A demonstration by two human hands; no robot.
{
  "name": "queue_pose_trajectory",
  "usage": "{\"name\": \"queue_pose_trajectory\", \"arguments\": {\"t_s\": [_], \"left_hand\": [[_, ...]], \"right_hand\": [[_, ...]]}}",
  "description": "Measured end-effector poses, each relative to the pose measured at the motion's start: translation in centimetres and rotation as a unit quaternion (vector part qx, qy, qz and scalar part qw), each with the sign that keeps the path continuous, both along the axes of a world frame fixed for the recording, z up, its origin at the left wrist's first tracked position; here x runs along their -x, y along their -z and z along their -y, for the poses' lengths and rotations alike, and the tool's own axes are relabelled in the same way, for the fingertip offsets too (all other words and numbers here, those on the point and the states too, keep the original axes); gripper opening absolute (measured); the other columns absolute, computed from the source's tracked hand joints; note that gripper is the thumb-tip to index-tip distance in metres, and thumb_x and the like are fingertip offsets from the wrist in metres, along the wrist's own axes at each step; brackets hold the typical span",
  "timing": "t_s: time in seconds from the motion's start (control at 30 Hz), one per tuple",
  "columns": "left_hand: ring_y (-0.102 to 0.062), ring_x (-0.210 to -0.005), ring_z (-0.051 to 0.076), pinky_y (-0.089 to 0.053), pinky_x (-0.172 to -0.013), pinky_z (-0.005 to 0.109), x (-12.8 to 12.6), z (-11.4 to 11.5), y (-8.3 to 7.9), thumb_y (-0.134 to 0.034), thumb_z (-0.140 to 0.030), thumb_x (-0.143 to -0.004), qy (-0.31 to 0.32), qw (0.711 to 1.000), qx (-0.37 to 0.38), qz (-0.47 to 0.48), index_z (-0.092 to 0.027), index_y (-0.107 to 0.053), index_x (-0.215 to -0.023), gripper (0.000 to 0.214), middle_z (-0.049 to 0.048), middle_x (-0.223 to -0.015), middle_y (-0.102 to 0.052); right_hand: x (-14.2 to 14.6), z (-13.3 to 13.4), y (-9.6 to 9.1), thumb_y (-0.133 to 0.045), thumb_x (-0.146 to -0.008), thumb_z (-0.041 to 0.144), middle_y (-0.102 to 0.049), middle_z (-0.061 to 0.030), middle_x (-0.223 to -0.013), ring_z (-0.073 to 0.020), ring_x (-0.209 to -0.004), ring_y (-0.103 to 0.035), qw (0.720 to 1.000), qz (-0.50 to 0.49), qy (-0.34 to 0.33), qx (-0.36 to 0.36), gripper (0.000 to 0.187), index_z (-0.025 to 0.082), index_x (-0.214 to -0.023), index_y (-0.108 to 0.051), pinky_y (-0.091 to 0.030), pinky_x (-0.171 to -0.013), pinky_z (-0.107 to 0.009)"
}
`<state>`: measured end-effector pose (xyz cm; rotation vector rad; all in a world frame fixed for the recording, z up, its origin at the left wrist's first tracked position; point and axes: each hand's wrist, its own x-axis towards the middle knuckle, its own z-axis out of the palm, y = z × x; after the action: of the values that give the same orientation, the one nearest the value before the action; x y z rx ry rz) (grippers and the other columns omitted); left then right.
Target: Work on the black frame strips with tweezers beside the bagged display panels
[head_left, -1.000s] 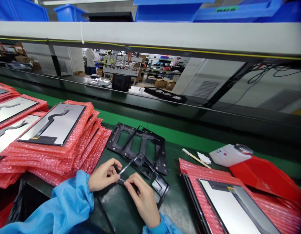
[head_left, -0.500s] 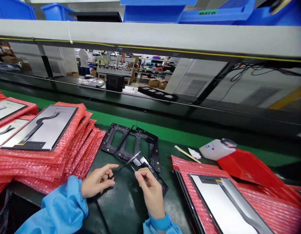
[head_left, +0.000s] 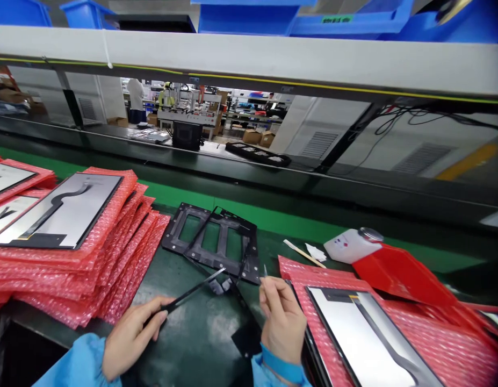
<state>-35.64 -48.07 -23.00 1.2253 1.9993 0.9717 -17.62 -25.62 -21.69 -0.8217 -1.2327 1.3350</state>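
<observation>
Between the thumb and fingers of my left hand (head_left: 134, 333) is a thin black strip (head_left: 192, 289) with a lighter, shiny far end. It slants up and to the right over the green mat. My right hand (head_left: 283, 317) is closed on a small thin tool with a pointed metal tip (head_left: 265, 270); the rest of it is hidden in the fingers. Beyond both hands lies a black fixture (head_left: 208, 260) with several rectangular openings, and a thin black frame (head_left: 194, 242) rests across it. Small silvery pieces (head_left: 220, 286) show near the strip's end.
On the left, display panels (head_left: 77, 201) lie on a tall stack of red bubble-wrap bags (head_left: 123, 258). Another panel (head_left: 365, 333) lies on red bags at right. Behind it are a white bottle (head_left: 347, 245), a swab stick (head_left: 303, 252) and a red sheet (head_left: 402, 274). A shelf (head_left: 249, 56) crosses above.
My left hand has drawn back toward the lower left with the strip. My right hand has moved right, taking the pointed tip away from the strip. The view has shifted slightly.
</observation>
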Motion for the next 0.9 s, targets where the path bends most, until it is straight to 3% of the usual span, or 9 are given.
{"name": "queue_pose_trajectory", "arguments": {"t_s": [0.13,0.4,0.57,0.73,0.8,0.9], "left_hand": [[-0.057,-0.066,0.014,-0.041,-0.072,0.023,-0.9,1.2,0.2,-0.033,-0.047,-0.098,-0.028,0.999,0.013,-0.015,-0.025,-0.05,-0.127,0.04,-0.0052,-0.061,-0.053],[-0.057,-0.064,0.016,-0.043,-0.067,0.023,-1.4,2.0,0.5,-0.032,-0.048,-0.098,-0.071,0.996,0.007,-0.046,-0.026,-0.05,-0.126,0.04,-0.0038,-0.061,-0.053],[-0.059,-0.061,0.016,-0.044,-0.064,0.024,-2.1,1.5,0.6,-0.036,-0.043,-0.097,-0.079,0.995,-0.015,-0.063,-0.029,-0.052,-0.122,0.033,-0.003,-0.063,-0.057],[-0.061,-0.095,0.02,-0.046,-0.085,0.029,-2.1,1.5,1.3,-0.038,-0.038,-0.098,-0.075,0.985,-0.048,-0.147,-0.029,-0.054,-0.118,0.027,0.004,-0.101,-0.064],[-0.058,-0.102,0.022,-0.044,-0.091,0.033,-1.7,1.6,0.6,-0.04,-0.037,-0.097,-0.053,0.978,-0.034,-0.197,-0.027,-0.054,-0.117,0.026,0.0054,-0.109,-0.062],[-0.053,-0.105,0.026,-0.042,-0.093,0.04,-0.8,0.7,-2.0,-0.048,-0.039,-0.094,-0.024,0.959,0.0,-0.282,-0.025,-0.051,-0.123,0.032,0.0074,-0.114,-0.058]], "right_hand": [[-0.2,-0.1,-0.3,-0.072,-0.076,0.046,-0.045,0.0038,-0.064,-0.006,-0.051,-0.034,1.0,-0.013,0.018,0.003,0.032,0.017,-0.078,-0.06,-0.017,-0.042,-0.02],[-1.2,-1.1,-0.8,-0.076,-0.071,0.042,-0.049,0.0036,-0.063,-0.0062,-0.053,-0.038,0.993,-0.088,0.074,0.033,0.03,0.017,-0.078,-0.061,-0.019,-0.041,-0.017],[-0.9,-0.7,-0.9,-0.074,-0.074,0.043,-0.048,0.0033,-0.063,-0.0068,-0.054,-0.038,0.997,-0.051,0.065,-0.001,0.03,0.017,-0.079,-0.061,-0.021,-0.043,-0.018],[-0.6,-0.4,-0.6,-0.072,-0.077,0.045,-0.049,0.0013,-0.069,-0.0086,-0.059,-0.04,0.998,-0.027,0.044,-0.022,0.03,0.017,-0.079,-0.06,-0.026,-0.048,-0.02],[-0.5,-0.3,-0.3,-0.071,-0.078,0.044,-0.049,0.0015,-0.069,-0.0083,-0.058,-0.039,0.999,-0.023,0.033,-0.023,0.029,0.017,-0.08,-0.059,-0.025,-0.048,-0.021],[-0.2,0.0,0.2,-0.069,-0.08,0.042,-0.047,0.0021,-0.07,-0.0079,-0.056,-0.037,0.999,-0.013,-0.001,-0.031,0.027,0.018,-0.082,-0.059,-0.024,-0.048,-0.022]]}}
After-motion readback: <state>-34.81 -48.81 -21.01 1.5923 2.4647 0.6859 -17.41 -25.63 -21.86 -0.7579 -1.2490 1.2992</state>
